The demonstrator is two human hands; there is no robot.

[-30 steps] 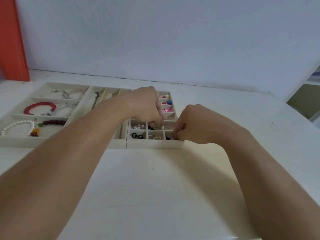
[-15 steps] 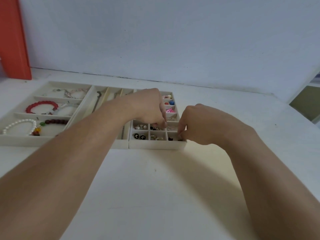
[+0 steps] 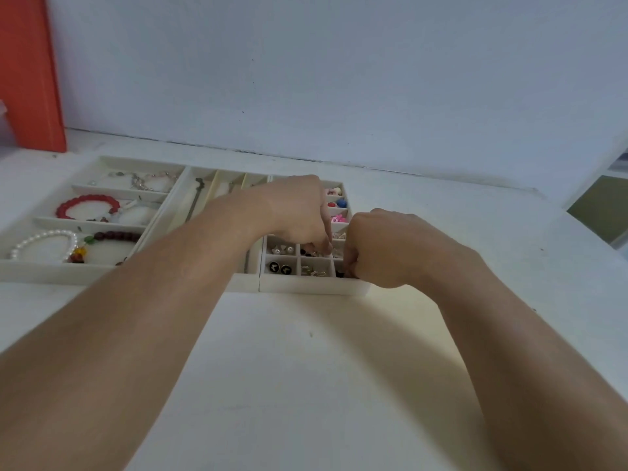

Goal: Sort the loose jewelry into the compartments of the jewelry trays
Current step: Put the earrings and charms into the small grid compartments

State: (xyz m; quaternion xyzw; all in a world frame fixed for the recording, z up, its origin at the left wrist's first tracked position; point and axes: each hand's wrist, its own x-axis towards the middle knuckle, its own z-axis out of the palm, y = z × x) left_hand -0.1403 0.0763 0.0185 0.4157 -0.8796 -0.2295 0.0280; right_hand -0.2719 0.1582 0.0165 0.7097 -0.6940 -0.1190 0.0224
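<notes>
Three cream jewelry trays sit side by side on the white table. The small-compartment tray (image 3: 312,286) holds earrings and coloured studs. My left hand (image 3: 295,212) reaches over it, fingertips pinched down into a middle compartment; whether they hold a piece is hidden. My right hand (image 3: 384,249) is curled over the tray's near right corner, fingertips down in the corner compartment next to a small black stud (image 3: 339,274). A pair of black round earrings (image 3: 280,268) lies in the near left compartment.
The left tray (image 3: 51,271) holds a red bead bracelet (image 3: 86,206), a pearl bracelet (image 3: 42,242) and dark beads (image 3: 117,236). The middle tray (image 3: 242,283) has long slots with a dark chain (image 3: 195,198). An orange panel (image 3: 30,73) stands at the back left; the wall is close behind.
Both hands stay over the small-compartment tray with only slight finger shifts. The view has tilted up a little.
</notes>
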